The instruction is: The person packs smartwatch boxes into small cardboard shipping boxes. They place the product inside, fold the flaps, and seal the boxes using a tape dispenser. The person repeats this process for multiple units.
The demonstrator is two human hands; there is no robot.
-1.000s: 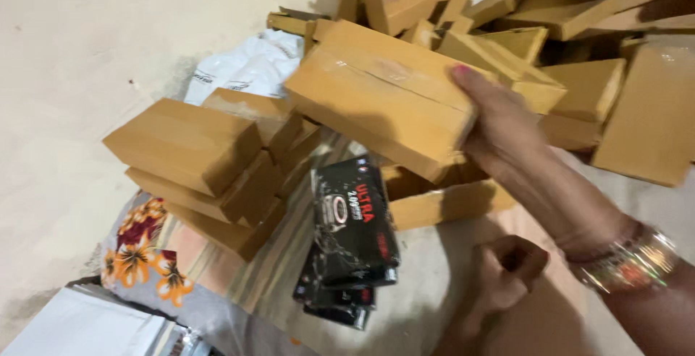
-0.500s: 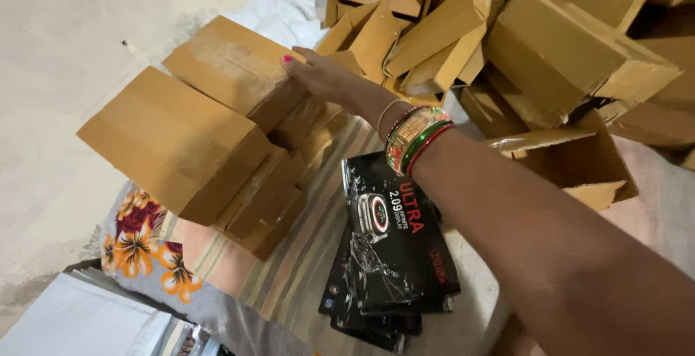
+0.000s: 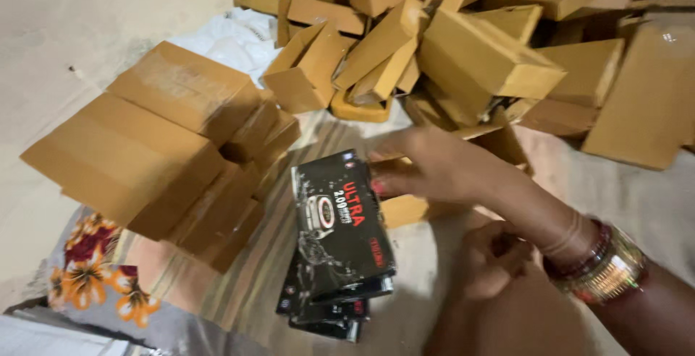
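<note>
My right hand (image 3: 434, 171), with bangles on its wrist, reaches left, and its fingertips and thumb touch the right edge of the top black printed box (image 3: 340, 222). That box lies on a small stack of similar black boxes (image 3: 322, 312) on a striped cloth. A small flat cardboard box (image 3: 405, 210) lies under my right palm. My left hand (image 3: 492, 258) is curled into a fist just below my right forearm, with nothing visible in it. To the left stands a stack of closed brown cardboard boxes (image 3: 145, 157).
A loose heap of brown cardboard boxes (image 3: 492, 59) fills the back and right. White plastic wrapping (image 3: 224, 37) lies behind the stack. A flowered cloth (image 3: 94, 276) covers the floor at the lower left. Pale bare floor (image 3: 65, 30) lies at the far left.
My right hand set the cardboard box it held on the left stack, let go, and drew back to the black boxes. My left fist stayed low.
</note>
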